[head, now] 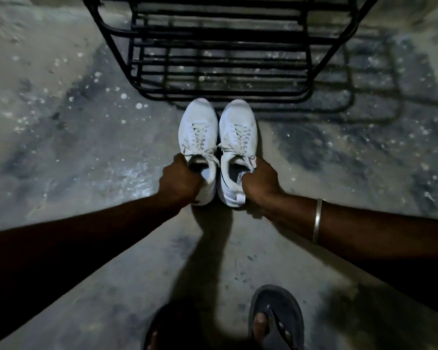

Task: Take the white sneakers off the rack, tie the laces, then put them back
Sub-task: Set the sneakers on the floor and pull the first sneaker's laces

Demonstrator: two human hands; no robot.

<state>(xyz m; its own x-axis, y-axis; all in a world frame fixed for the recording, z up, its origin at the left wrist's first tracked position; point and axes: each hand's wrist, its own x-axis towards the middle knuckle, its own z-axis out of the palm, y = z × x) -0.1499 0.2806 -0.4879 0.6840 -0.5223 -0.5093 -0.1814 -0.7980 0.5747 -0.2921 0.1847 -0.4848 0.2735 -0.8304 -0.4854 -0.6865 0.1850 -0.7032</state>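
Two white sneakers sit side by side, toes pointing away from me toward the rack. My left hand (pixel 180 180) grips the collar of the left sneaker (pixel 197 127). The right sneaker (pixel 238 130) is held the same way at its collar by my right hand (pixel 259 181), fingers curled inside the opening. Laces on both shoes look tied in loose bows near the tongues. The black metal shoe rack (pixel 220 54) stands just beyond the toes, its bars bare. Whether the soles touch the floor is unclear.
The concrete floor (pixel 74 122) is stained and speckled with white paint. My feet in dark flip-flops (pixel 276 317) stand at the bottom of the view. A metal bangle (pixel 317 221) circles my right wrist. The rack casts a shadow to the right.
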